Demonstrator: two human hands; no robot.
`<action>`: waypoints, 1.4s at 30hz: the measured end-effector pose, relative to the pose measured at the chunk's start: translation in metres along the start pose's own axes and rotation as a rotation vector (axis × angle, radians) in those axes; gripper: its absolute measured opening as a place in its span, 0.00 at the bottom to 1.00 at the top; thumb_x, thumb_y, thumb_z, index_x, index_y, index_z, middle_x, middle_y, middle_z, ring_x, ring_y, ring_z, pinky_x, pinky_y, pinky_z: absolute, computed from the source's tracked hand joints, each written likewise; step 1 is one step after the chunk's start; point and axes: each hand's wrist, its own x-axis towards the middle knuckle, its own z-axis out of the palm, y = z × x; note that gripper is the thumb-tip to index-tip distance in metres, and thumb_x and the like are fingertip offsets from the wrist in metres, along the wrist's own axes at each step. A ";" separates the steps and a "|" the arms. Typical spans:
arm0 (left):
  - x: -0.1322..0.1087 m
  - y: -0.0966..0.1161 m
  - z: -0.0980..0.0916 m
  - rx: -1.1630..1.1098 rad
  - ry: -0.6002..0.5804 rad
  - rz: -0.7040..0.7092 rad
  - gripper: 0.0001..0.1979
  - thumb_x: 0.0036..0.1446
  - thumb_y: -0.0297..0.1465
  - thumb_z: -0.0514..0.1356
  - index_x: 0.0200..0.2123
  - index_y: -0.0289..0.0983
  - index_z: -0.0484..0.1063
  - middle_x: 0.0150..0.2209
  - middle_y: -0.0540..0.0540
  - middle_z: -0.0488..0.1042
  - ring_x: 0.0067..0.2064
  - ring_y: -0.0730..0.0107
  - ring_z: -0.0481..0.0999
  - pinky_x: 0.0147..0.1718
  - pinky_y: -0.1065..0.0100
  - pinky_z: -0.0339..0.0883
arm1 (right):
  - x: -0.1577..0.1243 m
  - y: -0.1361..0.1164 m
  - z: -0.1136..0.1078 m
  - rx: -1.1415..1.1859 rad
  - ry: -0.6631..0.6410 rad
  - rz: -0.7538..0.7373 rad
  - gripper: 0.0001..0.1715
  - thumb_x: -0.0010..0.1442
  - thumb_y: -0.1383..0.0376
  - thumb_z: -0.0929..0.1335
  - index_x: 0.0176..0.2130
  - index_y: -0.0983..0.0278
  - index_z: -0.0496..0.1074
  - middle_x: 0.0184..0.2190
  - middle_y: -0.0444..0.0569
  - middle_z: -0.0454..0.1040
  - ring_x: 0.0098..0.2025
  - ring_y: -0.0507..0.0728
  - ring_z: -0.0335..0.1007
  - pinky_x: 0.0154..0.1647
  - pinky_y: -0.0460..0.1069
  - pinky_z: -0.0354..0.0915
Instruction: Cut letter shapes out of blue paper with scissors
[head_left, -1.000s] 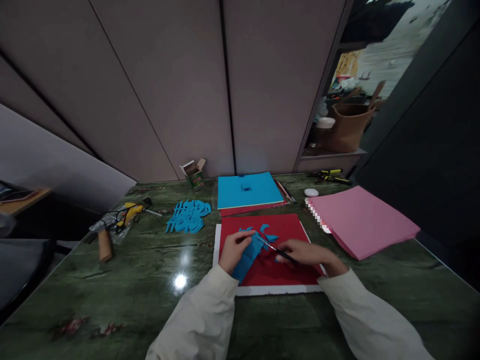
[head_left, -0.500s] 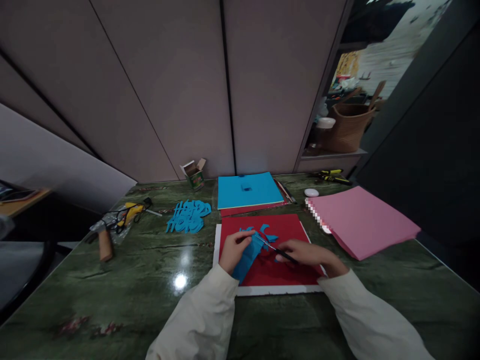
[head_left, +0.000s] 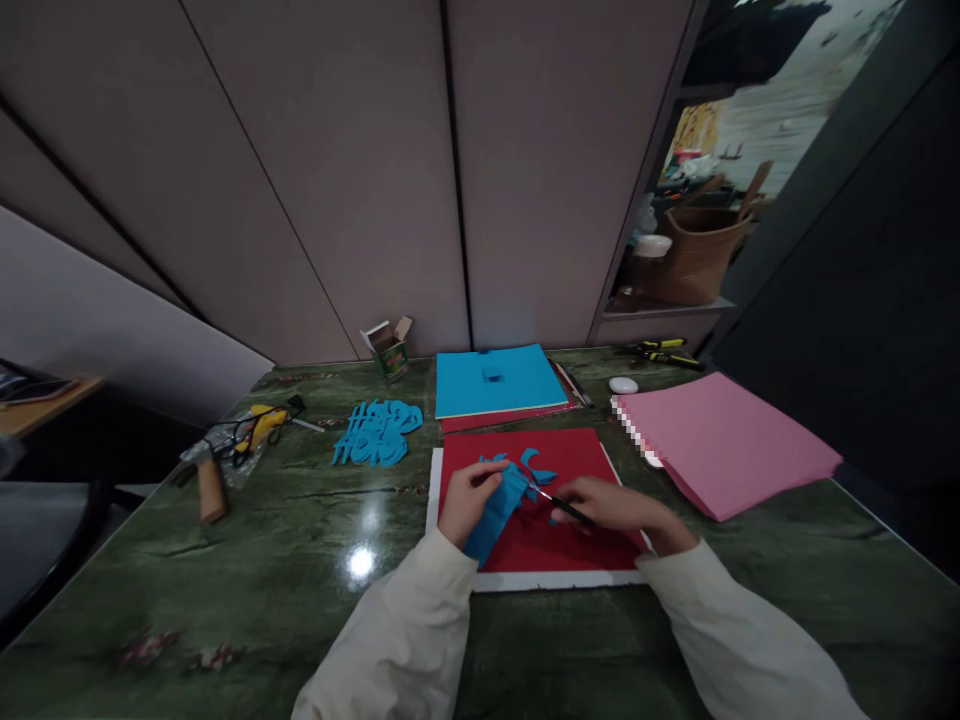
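My left hand [head_left: 466, 503] grips a strip of blue paper [head_left: 498, 513] with a jagged cut edge, holding it above a red sheet [head_left: 570, 458]. My right hand [head_left: 611, 504] holds black-handled scissors [head_left: 566, 508], and their blades meet the blue paper's right edge. The scissor tips are hidden against the paper. The red sheet lies on a white board [head_left: 540, 581], and both hands are over it.
Cut blue letters [head_left: 371, 435] lie left of the board. Behind it is a blue paper stack [head_left: 499, 382]. A pink paper stack [head_left: 727, 445] lies to the right. A small open box [head_left: 390, 352], pliers [head_left: 664, 354] and a wooden-handled tool [head_left: 212, 490] sit on the green marble table [head_left: 300, 560].
The scissors have moved slightly left, with more of their blades now against the blue paper. The blue strip has shifted a little with my left hand.
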 end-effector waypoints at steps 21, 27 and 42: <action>0.004 -0.003 -0.004 -0.035 0.045 -0.040 0.14 0.46 0.31 0.58 0.37 0.34 0.74 0.39 0.39 0.75 0.43 0.59 0.72 0.44 0.61 0.63 | 0.008 0.003 0.009 0.062 0.090 0.054 0.23 0.50 0.49 0.64 0.28 0.68 0.69 0.16 0.43 0.68 0.20 0.50 0.61 0.21 0.43 0.54; 0.001 0.011 -0.006 0.030 -0.028 0.014 0.12 0.44 0.29 0.59 0.34 0.34 0.76 0.37 0.41 0.76 0.40 0.61 0.73 0.42 0.62 0.63 | -0.002 0.000 0.029 0.071 0.280 0.102 0.22 0.49 0.49 0.65 0.27 0.66 0.67 0.20 0.44 0.69 0.23 0.52 0.64 0.21 0.44 0.53; 0.009 0.013 -0.023 0.024 0.111 0.066 0.12 0.46 0.31 0.58 0.36 0.35 0.75 0.39 0.42 0.76 0.42 0.63 0.72 0.44 0.63 0.62 | -0.050 0.021 0.032 -0.245 0.609 0.212 0.24 0.51 0.55 0.64 0.46 0.64 0.66 0.46 0.57 0.69 0.45 0.63 0.65 0.45 0.54 0.58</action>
